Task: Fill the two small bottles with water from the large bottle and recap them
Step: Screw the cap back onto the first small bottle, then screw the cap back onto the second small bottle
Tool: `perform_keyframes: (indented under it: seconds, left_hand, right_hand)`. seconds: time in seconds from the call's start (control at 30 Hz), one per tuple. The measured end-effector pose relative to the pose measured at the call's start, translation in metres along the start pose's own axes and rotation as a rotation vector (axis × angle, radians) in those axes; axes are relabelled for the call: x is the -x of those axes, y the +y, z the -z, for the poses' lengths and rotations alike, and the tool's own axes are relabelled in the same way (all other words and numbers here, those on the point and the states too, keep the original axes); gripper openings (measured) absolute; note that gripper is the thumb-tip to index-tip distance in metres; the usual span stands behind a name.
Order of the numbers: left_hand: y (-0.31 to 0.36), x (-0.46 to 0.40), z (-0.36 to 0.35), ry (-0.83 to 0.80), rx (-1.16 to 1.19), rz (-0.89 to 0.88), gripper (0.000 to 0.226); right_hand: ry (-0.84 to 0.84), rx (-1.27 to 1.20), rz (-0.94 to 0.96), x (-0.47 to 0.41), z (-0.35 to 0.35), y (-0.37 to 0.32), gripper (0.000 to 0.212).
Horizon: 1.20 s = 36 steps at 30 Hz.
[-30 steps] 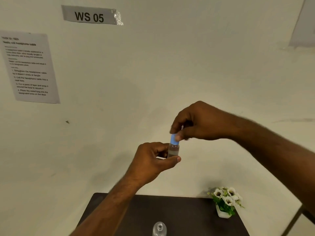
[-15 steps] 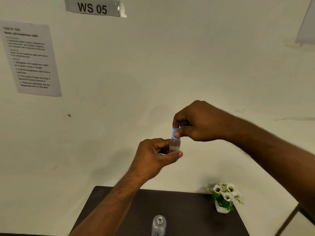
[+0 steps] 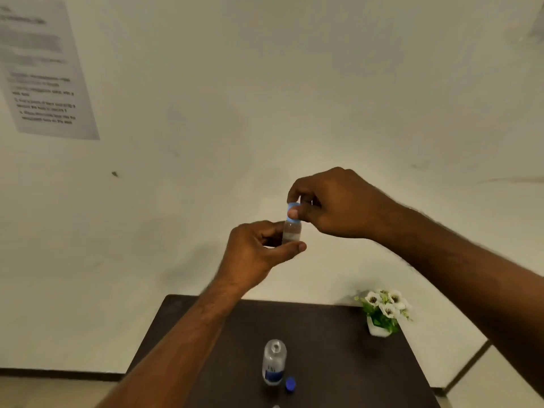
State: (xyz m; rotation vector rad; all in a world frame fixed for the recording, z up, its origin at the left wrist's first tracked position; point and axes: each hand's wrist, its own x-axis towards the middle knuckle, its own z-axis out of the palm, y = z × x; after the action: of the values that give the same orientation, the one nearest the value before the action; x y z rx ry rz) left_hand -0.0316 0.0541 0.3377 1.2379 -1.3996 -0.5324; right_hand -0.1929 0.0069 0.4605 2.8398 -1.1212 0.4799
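A small clear bottle (image 3: pixel 291 232) with liquid inside is held upright in the air, well above the table. My left hand (image 3: pixel 259 251) grips its body. My right hand (image 3: pixel 332 203) pinches the light blue cap (image 3: pixel 293 207) on its top with thumb and fingers. On the dark table (image 3: pixel 338 348) below stands the large clear bottle (image 3: pixel 273 362) with a blue label, its neck uncapped. Its dark blue cap (image 3: pixel 290 384) lies just right of its base. A second small bottle is not visible.
A small white pot of white flowers (image 3: pixel 382 312) stands at the table's far right corner. A pale wall with a printed sheet (image 3: pixel 44 72) rises behind the table. The table's near edge is out of view.
The view has tilted down, so more of the table, the large bottle and its loose cap show. My hands stay together on the small bottle and its cap.
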Motion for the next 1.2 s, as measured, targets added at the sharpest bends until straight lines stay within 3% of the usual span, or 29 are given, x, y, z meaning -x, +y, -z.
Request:
perform_keyframes:
  seconds: [0.1, 0.37, 0.57, 0.8, 1.03, 1.2]
  left_hand:
    - [-0.033, 0.017, 0.005, -0.068, -0.032, 0.101, 0.025]
    - [-0.173, 0.108, 0.01, -0.235, -0.159, 0.477, 0.022]
    - [-0.258, 0.168, -0.002, -0.357, -0.294, 0.679, 0.021]
    - [-0.325, 0.207, -0.008, -0.447, -0.374, 0.727, 0.03]
    - [-0.346, 0.214, -0.007, -0.531, -0.371, 0.696, 0.019]
    - [-0.359, 0.216, -0.007, -0.544, -0.306, 0.697, 0.039]
  right_hand:
    - [-0.006, -0.172, -0.069, 0.022, -0.03, 0.013, 0.044]
    - [-0.089, -0.612, -0.379, 0.101, -0.164, 0.034, 0.026]
    - [-0.186, -0.689, -0.61, 0.159, -0.285, 0.025, 0.036]
    - [-0.252, -0.646, -0.834, 0.204, -0.347, 0.0, 0.034]
    - [-0.23, -0.585, -0.909, 0.221, -0.363, -0.015, 0.038]
    - [-0.23, -0.582, -0.949, 0.22, -0.371, -0.017, 0.039]
